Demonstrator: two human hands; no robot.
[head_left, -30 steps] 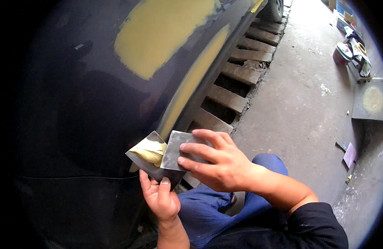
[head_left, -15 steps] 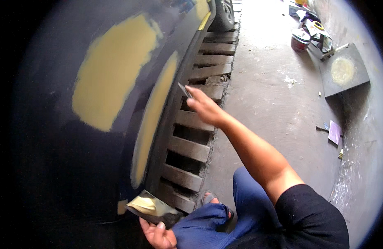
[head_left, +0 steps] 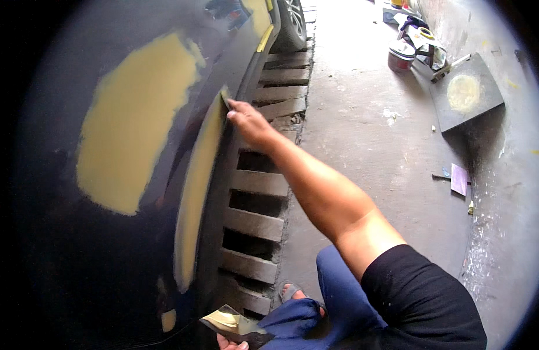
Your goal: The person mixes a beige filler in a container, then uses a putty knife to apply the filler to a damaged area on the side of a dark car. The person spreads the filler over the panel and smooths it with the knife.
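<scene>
A dark car side panel [head_left: 135,251] fills the left, with a broad yellow filler patch [head_left: 126,128] and a long narrow filler strip [head_left: 195,204] along its lower edge. My right hand [head_left: 250,122] is closed on a thin putty spreader [head_left: 225,98], its blade at the strip's upper end and seemingly touching it. The fingers partly cover the tool. At the bottom, my left hand [head_left: 231,344] grips a flat dark mixing plate [head_left: 252,336] from below. A mound of yellow filler [head_left: 224,317] lies on that plate. The lower part of the hand is cut off.
Slatted concrete grating [head_left: 255,221] with dark gaps runs beside the car, up to a wheel [head_left: 290,26]. Against the right wall stand a lidded bucket [head_left: 401,56] and a grey board [head_left: 468,93] with a pale round smear. A purple sheet [head_left: 459,179] lies lower down.
My right hand has moved left and up, bringing the spreader to the strip's upper end. My left hand and the plate sit lower in view. The whole view has shifted slightly.
</scene>
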